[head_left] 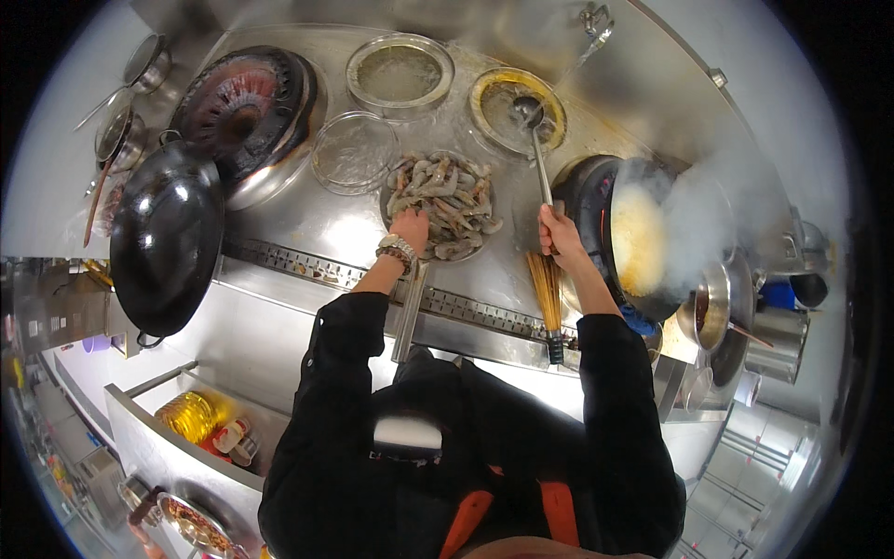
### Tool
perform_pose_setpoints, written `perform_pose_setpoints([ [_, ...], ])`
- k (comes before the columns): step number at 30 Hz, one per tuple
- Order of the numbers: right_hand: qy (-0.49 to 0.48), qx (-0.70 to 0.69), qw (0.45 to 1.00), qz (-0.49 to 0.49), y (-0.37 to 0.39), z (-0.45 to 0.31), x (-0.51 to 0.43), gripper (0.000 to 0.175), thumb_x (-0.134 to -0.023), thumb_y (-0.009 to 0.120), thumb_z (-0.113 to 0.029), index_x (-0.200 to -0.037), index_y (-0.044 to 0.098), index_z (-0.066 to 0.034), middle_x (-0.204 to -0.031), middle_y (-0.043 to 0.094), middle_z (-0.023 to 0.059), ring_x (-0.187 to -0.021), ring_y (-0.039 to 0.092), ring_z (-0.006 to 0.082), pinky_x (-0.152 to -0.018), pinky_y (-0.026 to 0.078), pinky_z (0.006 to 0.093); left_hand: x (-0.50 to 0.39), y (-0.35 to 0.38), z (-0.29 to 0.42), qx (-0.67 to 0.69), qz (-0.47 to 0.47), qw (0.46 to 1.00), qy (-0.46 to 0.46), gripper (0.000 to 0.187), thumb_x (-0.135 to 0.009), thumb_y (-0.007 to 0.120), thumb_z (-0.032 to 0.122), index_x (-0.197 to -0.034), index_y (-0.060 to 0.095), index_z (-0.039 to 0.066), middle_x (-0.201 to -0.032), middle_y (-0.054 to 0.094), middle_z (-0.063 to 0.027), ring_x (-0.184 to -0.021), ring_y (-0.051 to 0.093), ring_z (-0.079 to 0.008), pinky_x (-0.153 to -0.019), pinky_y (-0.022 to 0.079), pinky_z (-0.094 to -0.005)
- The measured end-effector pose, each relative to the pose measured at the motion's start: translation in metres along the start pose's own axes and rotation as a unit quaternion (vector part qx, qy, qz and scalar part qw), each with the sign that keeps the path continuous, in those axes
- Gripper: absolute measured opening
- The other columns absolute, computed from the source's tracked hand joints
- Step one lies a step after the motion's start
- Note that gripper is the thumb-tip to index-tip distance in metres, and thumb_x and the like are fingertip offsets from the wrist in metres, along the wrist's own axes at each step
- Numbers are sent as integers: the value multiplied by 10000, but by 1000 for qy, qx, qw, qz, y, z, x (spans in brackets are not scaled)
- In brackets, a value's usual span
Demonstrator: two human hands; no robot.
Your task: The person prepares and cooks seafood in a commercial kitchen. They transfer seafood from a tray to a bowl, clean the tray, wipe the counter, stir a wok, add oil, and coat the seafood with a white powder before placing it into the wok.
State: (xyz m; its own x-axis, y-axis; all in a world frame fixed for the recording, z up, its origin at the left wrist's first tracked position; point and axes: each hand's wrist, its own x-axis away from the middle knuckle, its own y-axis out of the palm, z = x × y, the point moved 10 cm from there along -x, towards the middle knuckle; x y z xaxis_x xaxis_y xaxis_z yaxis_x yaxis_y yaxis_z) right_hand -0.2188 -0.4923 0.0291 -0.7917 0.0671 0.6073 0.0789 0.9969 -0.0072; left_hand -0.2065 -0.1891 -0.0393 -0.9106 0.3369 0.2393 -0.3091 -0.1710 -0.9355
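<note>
A heap of raw shrimp fills a round metal strainer, whose flat handle points towards me. My left hand touches the near left side of the heap; its fingertips are hidden among the shrimp, so its grip is unclear. In my right hand is the handle of a metal ladle, its bowl resting over a yellow-rimmed round container of liquid. Just below my right hand lies a bamboo wok brush. To its right, a wok holds bubbling yellowish contents and gives off steam.
A black wok stands tilted at the left beside a burner. Behind the shrimp are a round container of liquid and a wire ring strainer. A faucet is at the back; a drawer with an oil bottle is lower left.
</note>
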Motion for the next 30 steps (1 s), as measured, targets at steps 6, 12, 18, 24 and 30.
perform_pose_setpoints([
  [6,41,-93,988,-117,51,-37,13,433,-924,635,-488,-909,522,-70,-671,448,-47,-499,401,48,-417,304,203,31,-30,-12,125,115,985,-1,310,-845,611,77,-1135,552,-16,-1044,609,-249,-992,618,-399,-832,546,-453],
  [12,-114,81,990,-4,47,-100,16,481,-942,590,-519,-976,564,-40,-669,498,2,-482,465,99,-409,388,274,106,-43,-111,120,239,942,-202,499,-761,661,101,-1237,538,15,-1335,422,-341,-1200,476,-477,-991,452,-482],
  [18,-104,279,945,136,-7,-54,-6,559,-939,567,-538,-1111,579,-7,-729,617,101,-530,591,204,-461,483,345,187,72,-65,638,-79,730,-232,573,-922,614,510,-1188,601,3,-983,688,-112,-786,674,-209,-707,560,-367],
  [24,32,58,998,-2,-3,-5,-8,392,-925,652,-452,-869,555,-77,-605,464,1,-477,431,104,-393,330,268,210,81,54,748,-160,620,-178,264,-906,701,245,-955,546,37,-667,535,-22,-507,523,-114,-448,471,-285],
  [30,13,-59,994,-92,59,-68,-3,428,-915,653,-473,-864,511,-73,-638,433,-61,-480,363,27,-396,274,195,255,110,96,797,-188,533,-212,255,-880,720,217,-887,518,62,-626,497,-13,-470,491,-120,-412,429,-286],
])
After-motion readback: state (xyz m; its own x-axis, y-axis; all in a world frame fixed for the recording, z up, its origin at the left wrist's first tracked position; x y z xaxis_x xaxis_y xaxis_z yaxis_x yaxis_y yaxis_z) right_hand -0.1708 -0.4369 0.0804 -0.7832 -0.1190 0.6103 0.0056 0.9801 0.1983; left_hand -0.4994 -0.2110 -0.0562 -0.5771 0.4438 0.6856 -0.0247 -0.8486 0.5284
